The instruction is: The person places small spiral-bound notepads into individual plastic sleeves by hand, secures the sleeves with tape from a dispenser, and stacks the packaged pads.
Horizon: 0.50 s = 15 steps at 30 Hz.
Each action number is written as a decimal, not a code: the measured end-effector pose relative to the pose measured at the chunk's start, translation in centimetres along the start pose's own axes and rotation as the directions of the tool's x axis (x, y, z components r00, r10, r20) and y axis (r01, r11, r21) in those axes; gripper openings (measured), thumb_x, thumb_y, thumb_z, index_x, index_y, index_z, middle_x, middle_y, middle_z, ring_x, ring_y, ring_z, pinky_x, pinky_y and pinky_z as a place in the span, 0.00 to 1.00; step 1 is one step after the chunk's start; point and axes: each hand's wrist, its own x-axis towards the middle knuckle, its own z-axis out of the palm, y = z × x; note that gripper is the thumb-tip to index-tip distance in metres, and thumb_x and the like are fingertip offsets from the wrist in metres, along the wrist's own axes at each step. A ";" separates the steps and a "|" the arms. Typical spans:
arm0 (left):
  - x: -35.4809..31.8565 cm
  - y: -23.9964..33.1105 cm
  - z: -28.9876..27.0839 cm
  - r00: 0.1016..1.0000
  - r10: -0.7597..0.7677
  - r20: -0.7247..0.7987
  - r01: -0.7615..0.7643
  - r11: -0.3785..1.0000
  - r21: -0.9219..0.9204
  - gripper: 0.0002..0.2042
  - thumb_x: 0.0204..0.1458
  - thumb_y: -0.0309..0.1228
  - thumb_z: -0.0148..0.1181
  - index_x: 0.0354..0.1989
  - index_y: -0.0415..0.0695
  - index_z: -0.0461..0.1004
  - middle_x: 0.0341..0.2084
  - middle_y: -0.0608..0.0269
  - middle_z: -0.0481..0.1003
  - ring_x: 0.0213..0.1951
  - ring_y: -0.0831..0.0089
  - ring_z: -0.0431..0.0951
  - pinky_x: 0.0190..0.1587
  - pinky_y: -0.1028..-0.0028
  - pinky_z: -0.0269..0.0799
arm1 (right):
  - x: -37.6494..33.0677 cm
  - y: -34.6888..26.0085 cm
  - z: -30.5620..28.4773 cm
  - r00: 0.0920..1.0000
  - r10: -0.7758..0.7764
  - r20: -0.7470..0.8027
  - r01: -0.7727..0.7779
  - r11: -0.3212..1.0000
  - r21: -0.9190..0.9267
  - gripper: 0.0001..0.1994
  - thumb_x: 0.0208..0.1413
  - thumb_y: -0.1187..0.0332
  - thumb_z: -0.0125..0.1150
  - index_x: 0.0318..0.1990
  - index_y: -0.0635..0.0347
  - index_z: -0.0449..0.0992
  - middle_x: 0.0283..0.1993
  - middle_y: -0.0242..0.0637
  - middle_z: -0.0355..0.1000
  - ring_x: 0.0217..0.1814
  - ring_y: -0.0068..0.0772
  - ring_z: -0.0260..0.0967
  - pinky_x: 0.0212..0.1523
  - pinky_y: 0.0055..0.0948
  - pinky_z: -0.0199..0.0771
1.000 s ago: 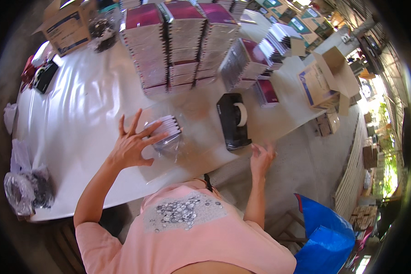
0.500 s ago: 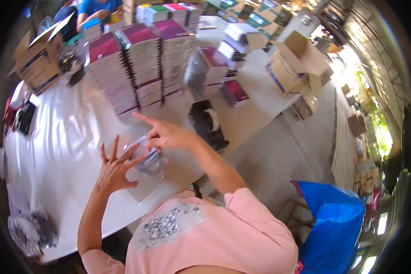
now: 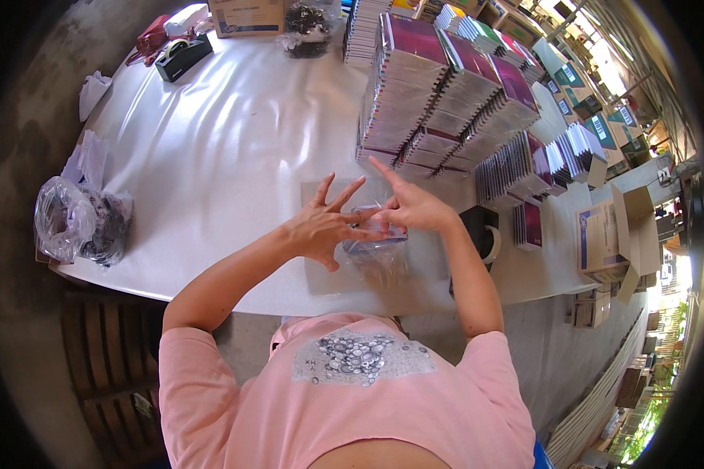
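My left hand [image 3: 326, 223] is open, its fingers spread wide over a small clear plastic packet [image 3: 377, 244] with a bluish edge. Beside it, my right hand [image 3: 416, 206] stretches out its index finger toward the notebook stacks while its other fingers bend down. The bent fingers meet or overlap the left fingertips above the packet; whether they touch it, I cannot tell. Neither hand visibly holds anything. Under the packet lies a flat transparent sheet [image 3: 321, 270]. Just beyond the hands rise tall stacks of maroon spiral notebooks [image 3: 418, 102], apparently plastic-wrapped.
A black tape dispenser [image 3: 477, 234] stands right of my right forearm, near a small maroon notebook pile [image 3: 527, 227]. Another dispenser [image 3: 184, 57] sits far left. Crumpled plastic [image 3: 74, 219] lies at the table's left edge. An open carton [image 3: 602, 238] stands on the right.
My view has swung to the left, so the table and stacks appear farther right. Both hands stay over the packet in much the same pose, the left one closer to the right.
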 end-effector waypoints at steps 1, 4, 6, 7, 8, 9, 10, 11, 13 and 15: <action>0.1 0.1 0.0 1.000 -0.004 -0.002 0.004 1.000 -0.001 0.49 0.20 0.46 0.72 0.59 0.83 0.53 0.64 0.79 0.49 0.67 0.53 0.30 0.60 0.35 0.25 | 0.1 -0.1 0.2 1.000 0.000 0.004 0.000 1.000 -0.003 0.46 0.48 0.78 0.56 0.67 0.44 0.29 0.24 0.38 0.72 0.19 0.21 0.64 0.20 0.21 0.64; 0.3 0.2 -0.1 1.000 -0.007 0.029 0.008 1.000 -0.027 0.49 0.20 0.45 0.72 0.59 0.82 0.54 0.64 0.79 0.49 0.67 0.53 0.30 0.60 0.35 0.24 | 0.4 -0.4 0.9 0.998 0.041 -0.048 -0.044 0.997 -0.059 0.46 0.45 0.78 0.56 0.68 0.45 0.32 0.24 0.38 0.73 0.20 0.20 0.66 0.20 0.21 0.66; 0.2 0.3 0.0 1.000 -0.012 0.027 0.013 0.999 -0.045 0.49 0.20 0.45 0.72 0.59 0.82 0.54 0.65 0.78 0.49 0.67 0.53 0.30 0.60 0.35 0.24 | 0.5 -0.4 1.6 0.981 0.038 -0.192 -0.088 0.962 -0.259 0.47 0.42 0.75 0.61 0.67 0.46 0.37 0.24 0.41 0.73 0.23 0.27 0.70 0.25 0.26 0.70; 0.3 0.3 0.0 0.999 -0.010 0.030 0.011 0.999 -0.047 0.49 0.20 0.45 0.72 0.59 0.82 0.54 0.65 0.78 0.49 0.67 0.53 0.30 0.60 0.35 0.24 | 0.6 -0.2 1.6 0.981 0.040 -0.192 -0.089 0.963 -0.255 0.47 0.42 0.75 0.61 0.67 0.46 0.37 0.24 0.41 0.73 0.23 0.27 0.70 0.25 0.26 0.70; 0.4 0.3 -0.1 0.999 -0.012 0.037 0.014 0.998 -0.063 0.47 0.21 0.45 0.71 0.59 0.81 0.55 0.65 0.78 0.48 0.67 0.52 0.29 0.60 0.35 0.23 | 0.6 0.1 1.7 0.954 0.015 -0.298 -0.164 0.862 -0.480 0.48 0.40 0.74 0.63 0.67 0.46 0.39 0.25 0.42 0.73 0.26 0.31 0.71 0.29 0.29 0.71; 0.5 0.4 -0.1 0.999 -0.013 0.043 0.016 0.997 -0.080 0.46 0.21 0.44 0.71 0.59 0.80 0.56 0.65 0.78 0.48 0.67 0.52 0.27 0.60 0.35 0.23 | 0.6 0.3 1.8 0.920 -0.035 -0.391 -0.255 0.703 -0.663 0.48 0.38 0.73 0.65 0.67 0.46 0.40 0.26 0.44 0.74 0.28 0.36 0.73 0.32 0.32 0.72; 0.5 0.5 0.0 0.999 -0.004 0.049 0.008 0.997 -0.080 0.46 0.21 0.44 0.71 0.59 0.80 0.56 0.65 0.78 0.48 0.67 0.52 0.27 0.60 0.35 0.23 | 0.4 0.4 1.6 0.918 -0.028 -0.396 -0.262 0.708 -0.656 0.48 0.38 0.73 0.65 0.67 0.46 0.40 0.26 0.44 0.74 0.28 0.36 0.73 0.32 0.32 0.72; 0.5 0.4 -0.1 0.999 -0.005 0.035 0.008 0.996 -0.087 0.45 0.23 0.44 0.70 0.58 0.80 0.57 0.65 0.76 0.47 0.67 0.52 0.27 0.60 0.36 0.23 | 0.4 0.1 1.3 0.900 0.024 -0.435 -0.317 0.720 -0.617 0.49 0.37 0.71 0.66 0.67 0.46 0.40 0.29 0.48 0.74 0.33 0.44 0.72 0.36 0.38 0.71; 0.4 0.4 0.0 1.000 0.000 0.026 0.002 0.996 -0.087 0.45 0.24 0.43 0.70 0.58 0.80 0.57 0.66 0.74 0.47 0.67 0.51 0.28 0.60 0.36 0.22 | -0.1 0.2 1.0 0.876 0.075 -0.477 -0.373 0.733 -0.569 0.50 0.35 0.70 0.67 0.67 0.46 0.40 0.32 0.52 0.74 0.39 0.52 0.72 0.41 0.44 0.70; 0.2 0.7 1.4 0.988 -0.031 -0.150 0.013 0.992 -0.122 0.42 0.28 0.41 0.69 0.58 0.80 0.57 0.66 0.69 0.46 0.67 0.50 0.30 0.59 0.36 0.23 | -1.1 1.3 0.5 0.880 0.197 -0.433 -0.349 0.885 -0.308 0.46 0.36 0.69 0.67 0.65 0.42 0.48 0.42 0.47 0.72 0.43 0.47 0.72 0.43 0.39 0.71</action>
